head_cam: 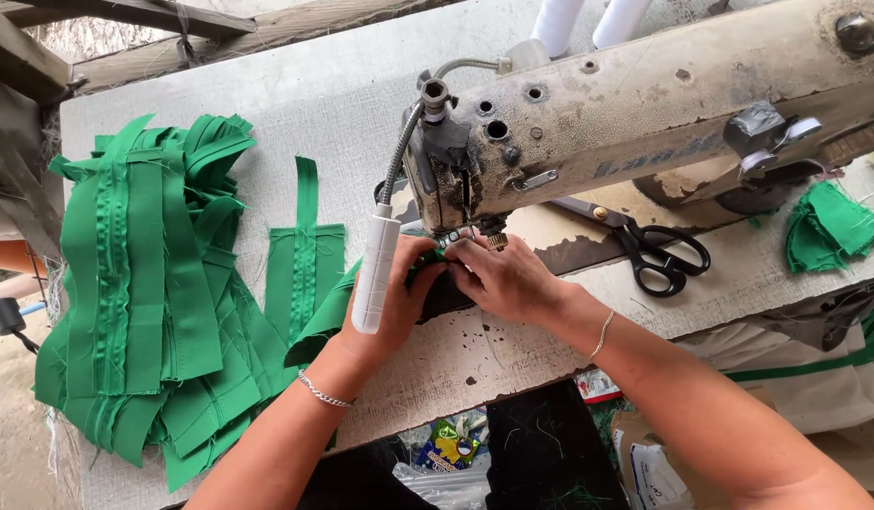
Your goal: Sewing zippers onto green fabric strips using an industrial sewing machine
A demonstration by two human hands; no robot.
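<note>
Both sets of fingers are curled and pressed down on a green fabric piece (335, 307) right under the needle area of a worn sewing machine (635, 104): the left hand (399, 293) lies flat with fingertips bent onto the cloth, the right hand (508, 279) pinches its edge just beside the presser foot, and the two hands touch. The fabric piece trails off to the left, near edge of the table (305, 85). A white tube lamp (375, 274) on a flexible neck hangs over the left hand. Each wrist wears one thin bracelet. To the right, one pair of black-handled scissors (659, 250) lies on the table beneath the machine arm. Further right sits one small pile of green scraps (829, 227). Left of the hands one sewn green strip piece (305, 260) lies alone, and at far left is one large stack of green pieces (144, 293), too many to count. Two white thread cones (588, 19) stand at the far side.
</note>
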